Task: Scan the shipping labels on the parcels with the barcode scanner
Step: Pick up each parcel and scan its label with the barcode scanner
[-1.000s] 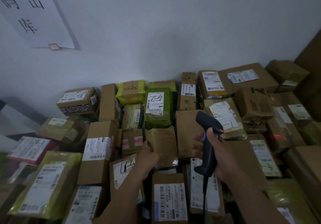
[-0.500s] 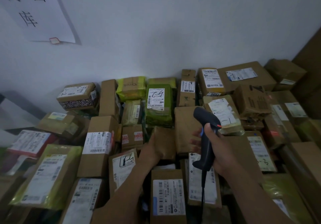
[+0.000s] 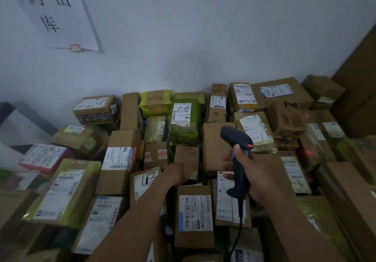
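Observation:
My right hand grips the handle of a black barcode scanner, thumb near its orange button, its head aimed up and left over the pile. Its cable hangs down toward me. My left hand holds a small brown taped parcel in the middle of the heap and tilts it up on edge; no label shows on its visible face. Around it lie many cardboard and green-wrapped parcels with white shipping labels, such as a green one and a box with a barcode label just in front of me.
Parcels fill the whole floor up to a white wall. A paper sign with handwritten characters hangs at the upper left. A large brown surface stands at the right edge. A red scan spot glows on a box at right.
My left hand has tipped the small brown parcel up from lying flat to standing on edge. The scanner hand stays nearly where it was.

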The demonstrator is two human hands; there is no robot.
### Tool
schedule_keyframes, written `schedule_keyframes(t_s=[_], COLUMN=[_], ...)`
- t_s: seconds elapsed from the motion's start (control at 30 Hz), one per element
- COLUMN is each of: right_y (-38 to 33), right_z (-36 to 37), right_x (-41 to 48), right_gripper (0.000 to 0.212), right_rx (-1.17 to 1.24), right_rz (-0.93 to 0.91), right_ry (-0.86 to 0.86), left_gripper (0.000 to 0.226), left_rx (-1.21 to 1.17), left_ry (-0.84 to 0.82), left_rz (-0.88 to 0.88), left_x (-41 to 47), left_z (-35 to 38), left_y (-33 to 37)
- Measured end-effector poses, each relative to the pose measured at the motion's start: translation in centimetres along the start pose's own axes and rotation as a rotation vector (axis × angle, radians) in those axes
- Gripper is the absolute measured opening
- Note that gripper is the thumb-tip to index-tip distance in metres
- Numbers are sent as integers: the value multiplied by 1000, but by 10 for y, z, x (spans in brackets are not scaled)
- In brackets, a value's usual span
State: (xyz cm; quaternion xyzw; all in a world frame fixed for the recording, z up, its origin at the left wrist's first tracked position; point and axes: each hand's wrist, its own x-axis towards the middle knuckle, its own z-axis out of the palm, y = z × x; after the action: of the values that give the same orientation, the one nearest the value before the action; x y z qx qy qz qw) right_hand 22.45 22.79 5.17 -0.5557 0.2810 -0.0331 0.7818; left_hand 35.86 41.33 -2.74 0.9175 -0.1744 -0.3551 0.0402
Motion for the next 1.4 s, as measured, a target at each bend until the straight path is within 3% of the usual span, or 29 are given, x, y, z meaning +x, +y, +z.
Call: schedule_keyframes(t_s=[0.07,0.23,0.3,0.4,0.47,0.6,0.8,0.9,1.1,1.4], right_y=[-4,-4,-1,3,5,4,-7,-21,-45,-20], right_z=[-2,-2,1,7,10,8,2,5,17,35], right_x=[-5,-16,-20,-26,-30,-34,-28,-16,20,72], right_gripper=[59,48,39,33,30,30,40,38,45,49], right_rx=[-16,-71,-99,-120,-134,-162,-246,-244,-323,-392], right_rz=[-21,-67,-69,-60,-64,-81,-137,-173,-213,-86], right_ry=[-3,-8,-7,-11,-14,-10,9,31,82,11], left_gripper=[47,46,66,111,123,123,123,121,116,119], left_rx=[-124,-549,-560,-312,-274,-351,-597,-655,-520,-414], left_ry=[63,504,462,264,232,243,545,595,489,373], left_rz=[18,97,43,-120,-137,-156,-110,-109,-130,-189], left_x=[-15,-83,-105,-122,-130,-132,-112,-85,-39,-6], left_z=[-8,-1,17,48,61,60,11,-18,-35,-26], left_y=[3,18,29,48,53,51,39,35,44,38])
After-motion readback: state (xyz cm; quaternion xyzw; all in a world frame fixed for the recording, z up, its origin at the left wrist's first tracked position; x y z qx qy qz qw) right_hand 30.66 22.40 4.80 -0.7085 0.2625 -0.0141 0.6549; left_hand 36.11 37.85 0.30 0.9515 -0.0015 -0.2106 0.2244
